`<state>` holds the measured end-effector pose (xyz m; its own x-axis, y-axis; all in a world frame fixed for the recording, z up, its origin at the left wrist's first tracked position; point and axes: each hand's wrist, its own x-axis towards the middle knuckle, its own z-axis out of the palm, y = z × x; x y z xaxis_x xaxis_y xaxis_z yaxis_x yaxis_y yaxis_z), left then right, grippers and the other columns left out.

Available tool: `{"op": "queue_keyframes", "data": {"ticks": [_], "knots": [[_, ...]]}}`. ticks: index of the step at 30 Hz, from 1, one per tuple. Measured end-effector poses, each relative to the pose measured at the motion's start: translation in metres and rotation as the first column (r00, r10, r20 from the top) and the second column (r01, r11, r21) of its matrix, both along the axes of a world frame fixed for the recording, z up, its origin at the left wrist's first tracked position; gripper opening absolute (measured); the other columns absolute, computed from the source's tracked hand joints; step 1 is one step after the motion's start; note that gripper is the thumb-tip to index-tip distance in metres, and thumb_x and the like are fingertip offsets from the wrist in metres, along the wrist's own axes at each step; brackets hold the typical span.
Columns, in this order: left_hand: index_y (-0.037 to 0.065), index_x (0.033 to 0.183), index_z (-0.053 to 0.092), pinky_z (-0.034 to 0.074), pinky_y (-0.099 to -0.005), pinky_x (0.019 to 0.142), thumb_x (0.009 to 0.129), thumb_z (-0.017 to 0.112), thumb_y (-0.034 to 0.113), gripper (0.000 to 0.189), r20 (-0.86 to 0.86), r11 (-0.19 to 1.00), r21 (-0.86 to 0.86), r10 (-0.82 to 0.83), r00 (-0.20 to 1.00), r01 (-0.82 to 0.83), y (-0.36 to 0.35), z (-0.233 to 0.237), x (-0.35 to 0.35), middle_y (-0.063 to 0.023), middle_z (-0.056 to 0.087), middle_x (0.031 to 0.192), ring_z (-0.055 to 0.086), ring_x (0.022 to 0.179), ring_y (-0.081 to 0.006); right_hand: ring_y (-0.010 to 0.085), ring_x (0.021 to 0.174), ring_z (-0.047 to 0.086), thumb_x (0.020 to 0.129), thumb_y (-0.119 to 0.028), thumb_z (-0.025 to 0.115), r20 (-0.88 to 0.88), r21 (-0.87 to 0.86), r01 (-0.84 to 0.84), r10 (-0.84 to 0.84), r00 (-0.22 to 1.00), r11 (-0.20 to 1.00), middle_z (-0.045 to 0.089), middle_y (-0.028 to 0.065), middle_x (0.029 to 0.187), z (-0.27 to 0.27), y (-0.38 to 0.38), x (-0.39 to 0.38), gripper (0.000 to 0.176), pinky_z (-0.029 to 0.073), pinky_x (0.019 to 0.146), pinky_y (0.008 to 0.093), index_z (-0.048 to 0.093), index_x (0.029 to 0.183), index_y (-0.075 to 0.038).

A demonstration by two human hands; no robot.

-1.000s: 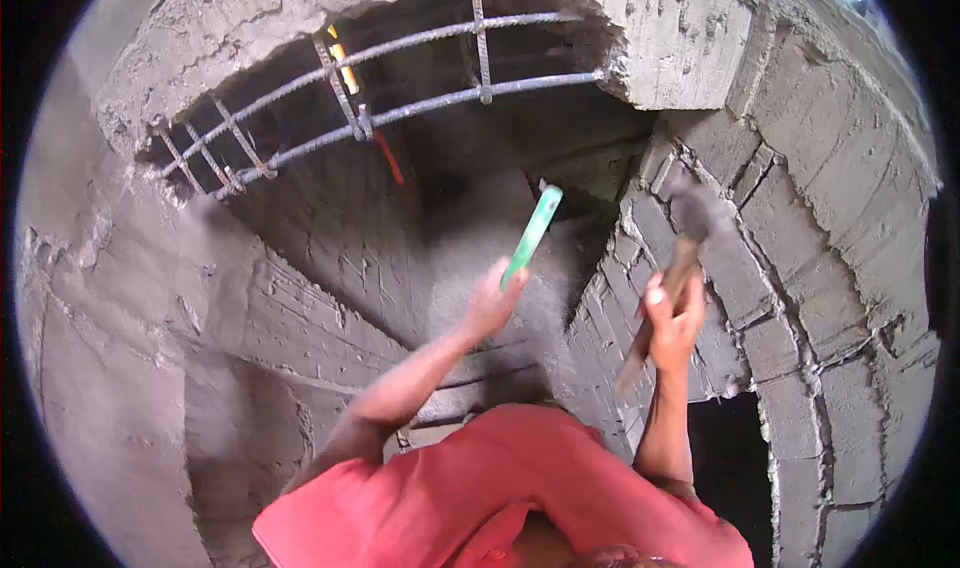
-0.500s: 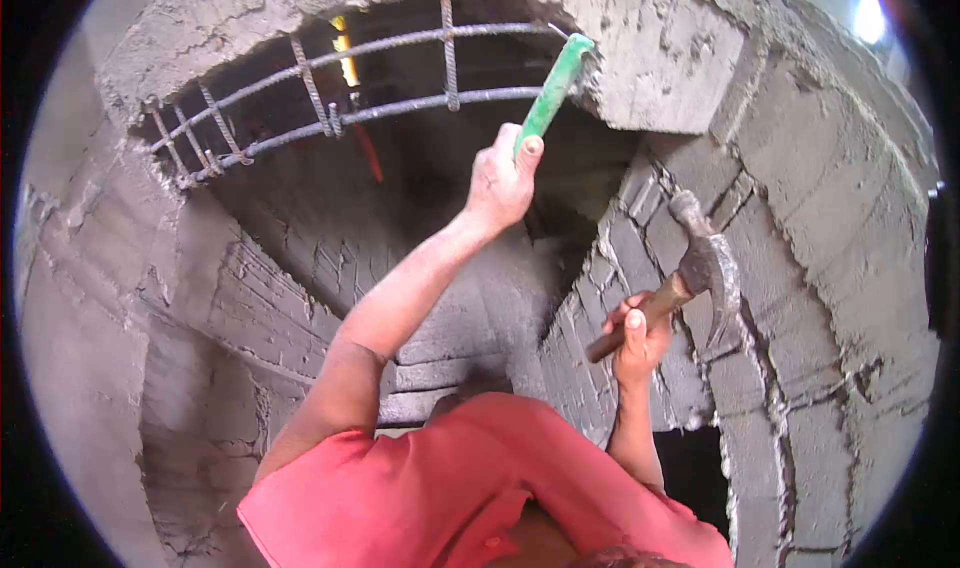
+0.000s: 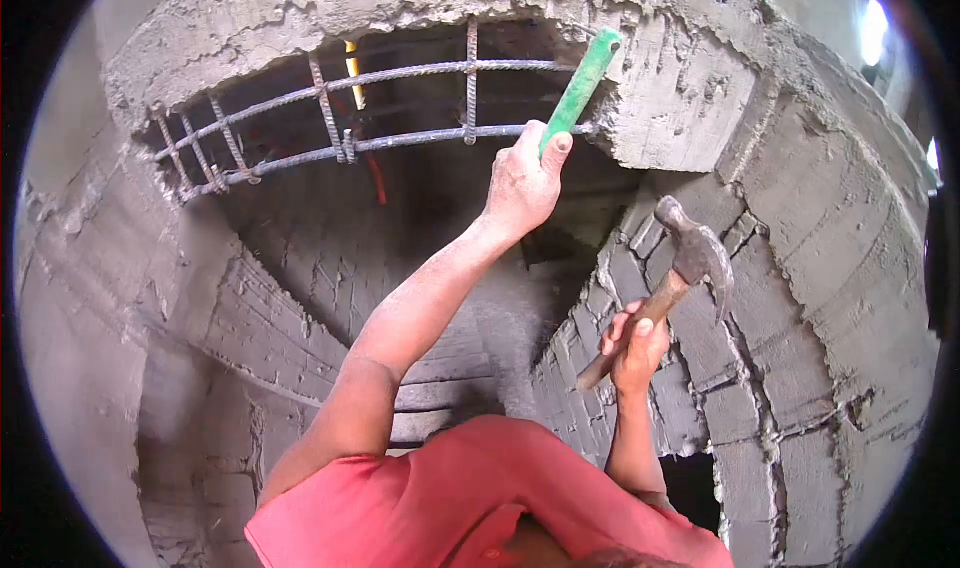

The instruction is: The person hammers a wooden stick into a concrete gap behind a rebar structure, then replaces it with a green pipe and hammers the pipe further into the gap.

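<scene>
My left hand is closed around a flat green bar, its thumb lying along the bar. A small hole shows near the bar's upper end, which overlaps the broken edge of the concrete. Lower and to the right, my right hand grips the wooden handle of a claw hammer. The hammer is tilted, head up and to the right, with its claw curving down. It is apart from the green bar, in front of the blockwork wall.
Bare rebar with several short cross bars spans a dark opening in the concrete. Behind it hang a yellow strip and a red strip. Mortar-edged masonry stands on both sides. A dark gap lies beside my right forearm.
The view has shifted, so the concrete and rebar sit lower in it. Against them, my left hand and the green bar are slightly higher. Both hands keep their grips.
</scene>
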<state>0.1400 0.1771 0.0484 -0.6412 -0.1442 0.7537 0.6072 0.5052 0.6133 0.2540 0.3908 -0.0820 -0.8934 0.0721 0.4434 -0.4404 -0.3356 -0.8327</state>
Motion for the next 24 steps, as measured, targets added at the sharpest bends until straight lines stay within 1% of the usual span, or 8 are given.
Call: {"op": "queue_keyframes", "data": {"ticks": [6,11,14,16,18,20,21,24], "knots": [[0.003,0.091,0.051,0.045,-0.0460,0.060,0.100,0.039,0.060,0.059,0.065,0.996,0.046,-0.078,0.995,0.076,0.000,0.007,0.009,-0.0171,0.055,0.065,0.060,0.063,-0.0389,0.0157,0.056,0.052,0.098,-0.055,0.050,-0.147,0.083,0.093,-0.080,0.986,0.992,0.052,0.0056,0.075,0.068,-0.014,0.001,0.056,0.046,0.052,0.0305,0.046,0.116,-0.002],[0.004,0.096,0.053,0.044,-0.0486,0.060,0.101,0.044,0.052,0.049,0.028,0.995,0.080,-0.065,0.998,0.063,0.001,0.005,0.009,-0.0230,0.056,0.069,0.059,0.072,-0.0491,0.0216,0.067,0.052,0.098,-0.048,0.056,-0.760,-0.278,-0.103,-0.153,0.631,0.955,0.050,0.0083,0.082,0.145,-0.058,-0.019,0.042,0.050,0.063,0.0352,0.049,0.109,-0.008],[0.003,0.095,0.052,0.044,-0.0517,0.061,0.102,0.046,0.048,0.045,0.006,0.992,0.095,-0.086,0.996,0.085,0.000,0.007,0.012,-0.0242,0.057,0.070,0.059,0.074,-0.0502,0.0187,0.062,0.052,0.101,-0.042,0.052,-0.646,-0.263,-0.161,-0.050,0.762,0.951,0.052,0.0082,0.078,0.128,-0.066,-0.066,0.035,0.048,0.057,0.0319,0.051,0.104,-0.007],[0.003,0.094,0.051,0.043,-0.0526,0.060,0.102,0.046,0.046,0.044,0.036,0.992,0.097,-0.085,0.996,0.081,-0.001,0.010,0.011,-0.0247,0.056,0.069,0.059,0.074,-0.0505,0.0153,0.054,0.052,0.102,-0.035,0.050,-0.255,0.288,0.289,-0.217,0.942,0.913,0.055,0.0074,0.072,0.136,-0.070,-0.075,0.030,0.044,0.048,0.0282,0.053,0.098,-0.006],[0.003,0.094,0.051,0.043,-0.0535,0.060,0.102,0.046,0.045,0.043,0.062,0.993,0.079,-0.095,0.994,0.090,0.000,0.008,0.015,-0.0252,0.056,0.069,0.059,0.074,-0.0508,0.0137,0.048,0.051,0.101,-0.033,0.052,-0.231,0.271,0.265,-0.205,0.951,0.925,0.056,0.0066,0.067,0.136,-0.076,-0.069,0.030,0.041,0.043,0.0264,0.053,0.094,-0.004],[0.003,0.094,0.051,0.043,-0.0542,0.060,0.103,0.046,0.045,0.043,-0.005,0.993,0.088,-0.077,0.997,0.077,0.001,0.009,0.013,-0.0253,0.056,0.068,0.059,0.074,-0.0511,0.0136,0.052,0.052,0.101,-0.034,0.054,-0.243,0.029,0.278,-0.263,0.934,0.960,0.053,0.0052,0.069,0.133,-0.073,-0.055,0.030,0.042,0.046,0.0261,0.052,0.097,-0.005],[0.003,0.095,0.050,0.043,-0.0542,0.060,0.103,0.045,0.046,0.044,0.013,0.991,0.102,-0.087,0.996,0.085,0.003,0.011,0.016,-0.0252,0.057,0.068,0.058,0.074,-0.0516,0.0138,0.054,0.051,0.100,-0.038,0.054,-0.346,-0.101,0.103,-0.132,0.929,0.990,0.051,0.0035,0.070,0.139,-0.072,-0.046,0.033,0.044,0.049,0.0267,0.050,0.101,-0.006],[0.003,0.096,0.050,0.044,-0.0534,0.060,0.102,0.045,0.048,0.046,-0.009,0.985,0.124,-0.121,0.993,0.121,0.006,0.011,0.016,-0.0234,0.056,0.065,0.059,0.071,-0.0507,0.0166,0.056,0.051,0.098,-0.050,0.052,-0.543,-0.276,0.068,-0.214,0.812,0.959,0.050,0.0031,0.072,0.161,-0.069,-0.032,0.040,0.047,0.051,0.0319,0.050,0.103,-0.010]]}}
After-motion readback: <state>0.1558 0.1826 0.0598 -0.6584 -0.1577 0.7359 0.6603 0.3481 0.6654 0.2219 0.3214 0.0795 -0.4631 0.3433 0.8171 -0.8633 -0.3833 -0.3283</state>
